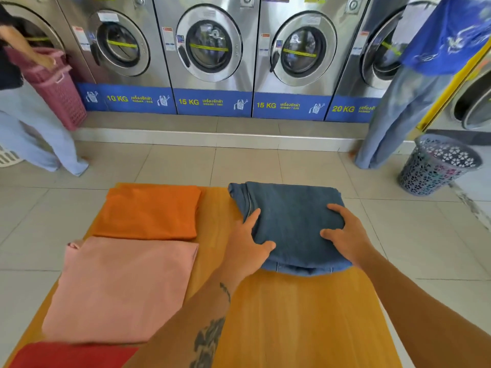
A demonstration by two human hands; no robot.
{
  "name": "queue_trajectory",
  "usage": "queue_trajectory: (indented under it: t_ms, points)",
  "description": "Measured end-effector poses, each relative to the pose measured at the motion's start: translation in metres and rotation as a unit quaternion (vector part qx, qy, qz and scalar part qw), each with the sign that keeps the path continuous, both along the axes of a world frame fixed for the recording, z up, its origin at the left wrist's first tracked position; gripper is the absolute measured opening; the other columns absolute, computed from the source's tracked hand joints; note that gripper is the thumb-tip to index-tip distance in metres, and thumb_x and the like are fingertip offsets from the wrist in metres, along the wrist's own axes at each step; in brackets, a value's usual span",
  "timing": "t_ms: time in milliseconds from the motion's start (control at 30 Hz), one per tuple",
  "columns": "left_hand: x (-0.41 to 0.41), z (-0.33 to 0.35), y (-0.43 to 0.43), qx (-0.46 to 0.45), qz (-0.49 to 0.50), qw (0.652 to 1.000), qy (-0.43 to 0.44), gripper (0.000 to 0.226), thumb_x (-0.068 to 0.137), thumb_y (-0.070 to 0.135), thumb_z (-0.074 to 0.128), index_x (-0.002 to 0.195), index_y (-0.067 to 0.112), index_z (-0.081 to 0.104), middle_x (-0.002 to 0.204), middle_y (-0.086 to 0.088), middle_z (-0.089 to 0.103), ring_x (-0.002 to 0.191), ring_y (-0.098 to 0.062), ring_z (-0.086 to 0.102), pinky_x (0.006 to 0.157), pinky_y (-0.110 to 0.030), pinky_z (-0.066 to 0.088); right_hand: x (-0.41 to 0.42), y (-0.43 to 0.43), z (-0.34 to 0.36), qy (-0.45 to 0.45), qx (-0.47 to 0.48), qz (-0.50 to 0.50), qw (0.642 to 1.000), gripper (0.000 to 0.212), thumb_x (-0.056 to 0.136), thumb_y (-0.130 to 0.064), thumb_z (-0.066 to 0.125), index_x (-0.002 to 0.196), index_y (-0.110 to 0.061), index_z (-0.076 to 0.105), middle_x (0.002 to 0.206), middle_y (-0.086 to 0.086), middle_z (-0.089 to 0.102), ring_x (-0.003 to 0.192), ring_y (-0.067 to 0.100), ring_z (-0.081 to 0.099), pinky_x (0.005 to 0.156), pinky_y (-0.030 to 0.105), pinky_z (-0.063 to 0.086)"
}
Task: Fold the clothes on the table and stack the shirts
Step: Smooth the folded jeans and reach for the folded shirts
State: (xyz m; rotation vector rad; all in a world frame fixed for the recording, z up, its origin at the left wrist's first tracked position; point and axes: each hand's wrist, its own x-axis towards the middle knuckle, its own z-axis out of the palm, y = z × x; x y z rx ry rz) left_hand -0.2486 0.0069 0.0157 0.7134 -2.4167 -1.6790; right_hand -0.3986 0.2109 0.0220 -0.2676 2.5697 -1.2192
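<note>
Folded blue jeans (292,208) lie at the far right of the wooden table (292,320). My left hand (247,245) grips their left near edge, thumb on top. My right hand (345,235) presses flat on their right near part, fingers spread. A folded orange shirt (148,211) lies at the far left. A folded pink shirt (122,288) lies just in front of it. A red garment (71,354) shows at the near left corner, partly cut off by the frame.
A row of steel washing machines (210,49) lines the far wall. A person with a pink laundry basket (53,83) stands at the left. Another person in jeans stands at the right beside a dark mesh basket (435,166). Tiled floor surrounds the table.
</note>
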Motion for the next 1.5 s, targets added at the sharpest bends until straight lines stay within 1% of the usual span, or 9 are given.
queue_trajectory:
  t_ms: [200,433,633,700,800,967,1167,1367,1500]
  points:
    - [-0.005,-0.025,-0.012,0.007,-0.02,0.996,-0.084,0.095,0.075,0.038,0.075,0.154,0.04,0.021,0.154,0.006,0.028,0.141,-0.018,0.031,0.106,-0.031,0.033,-0.008,0.003,-0.031,-0.012,0.123,0.023,0.992,0.075,0.083,-0.024,0.069,0.15,-0.03,0.035,0.146,0.006,0.048,0.127,0.029,0.049,0.097,0.038,0.043]
    - [0.005,-0.012,-0.008,-0.032,-0.045,0.991,-0.12,0.084,0.084,0.041,0.066,0.155,0.034,0.021,0.157,0.0,0.019,0.143,-0.023,0.028,0.111,-0.036,0.032,0.001,0.002,-0.019,-0.003,0.231,0.073,0.97,0.078,0.088,-0.036,0.06,0.154,-0.025,0.021,0.145,0.016,0.041,0.123,0.035,0.05,0.096,0.043,0.046]
    - [0.048,0.013,-0.015,-0.033,0.012,0.996,-0.081,0.053,0.089,0.025,0.061,0.14,0.023,0.048,0.145,0.001,0.041,0.122,-0.008,0.043,0.085,-0.01,0.034,0.032,0.026,0.002,-0.011,0.235,0.085,0.968,0.078,0.084,-0.029,0.062,0.152,-0.021,0.026,0.149,0.014,0.031,0.124,0.036,0.046,0.094,0.046,0.051]
    - [0.07,0.026,-0.015,-0.01,0.045,0.996,-0.079,0.045,0.089,0.02,0.059,0.134,0.023,0.055,0.141,0.003,0.052,0.123,-0.012,0.051,0.09,-0.02,0.04,0.049,0.026,0.016,0.006,0.219,0.099,0.971,0.077,0.085,-0.026,0.063,0.152,-0.02,0.028,0.151,0.013,0.03,0.121,0.032,0.046,0.083,0.039,0.054]
    - [0.108,0.05,-0.011,0.034,0.079,0.996,-0.039,0.029,0.091,0.016,0.058,0.114,0.032,0.063,0.13,0.003,0.06,0.104,-0.008,0.06,0.078,-0.018,0.047,0.083,0.021,0.036,-0.027,0.154,0.15,0.976,0.074,0.087,-0.024,0.066,0.152,-0.021,0.03,0.146,0.011,0.039,0.105,0.02,0.053,0.061,0.02,0.045]
    - [0.165,0.089,-0.009,0.082,0.129,0.988,0.016,0.021,0.092,0.013,0.06,0.1,0.031,0.069,0.119,-0.006,0.064,0.104,-0.025,0.067,0.095,-0.045,0.052,0.145,0.004,0.072,-0.124,0.018,0.19,0.974,0.062,0.092,-0.025,0.066,0.148,-0.029,0.038,0.132,0.005,0.052,0.112,0.019,0.057,0.081,0.03,0.052]
    - [0.241,0.102,-0.031,0.115,0.198,0.972,0.043,0.021,0.095,0.012,0.058,0.106,0.026,0.069,0.114,-0.012,0.066,0.092,-0.018,0.072,0.082,-0.036,0.053,0.195,-0.039,0.087,-0.214,-0.04,0.219,0.951,0.057,0.093,-0.015,0.063,0.145,-0.026,0.041,0.118,0.013,0.061,0.109,0.021,0.06,0.097,0.044,0.05]
    - [0.289,0.086,-0.095,0.139,0.266,0.953,0.044,0.029,0.092,0.003,0.053,0.109,0.021,0.068,0.109,-0.007,0.067,0.087,-0.017,0.07,0.072,-0.03,0.051,0.223,-0.101,0.07,-0.248,-0.041,0.194,0.948,0.051,0.09,-0.018,0.065,0.136,-0.032,0.049,0.105,0.01,0.064,0.097,0.021,0.062,0.095,0.047,0.053]
    - [0.297,0.065,-0.149,0.144,0.293,0.945,0.03,0.031,0.089,0.001,0.055,0.107,0.022,0.069,0.103,-0.004,0.067,0.087,-0.019,0.067,0.072,-0.03,0.049,0.237,-0.144,0.051,-0.271,-0.056,0.151,0.949,0.051,0.09,-0.027,0.066,0.137,-0.033,0.047,0.13,0.004,0.055,0.117,0.023,0.053,0.096,0.046,0.05]
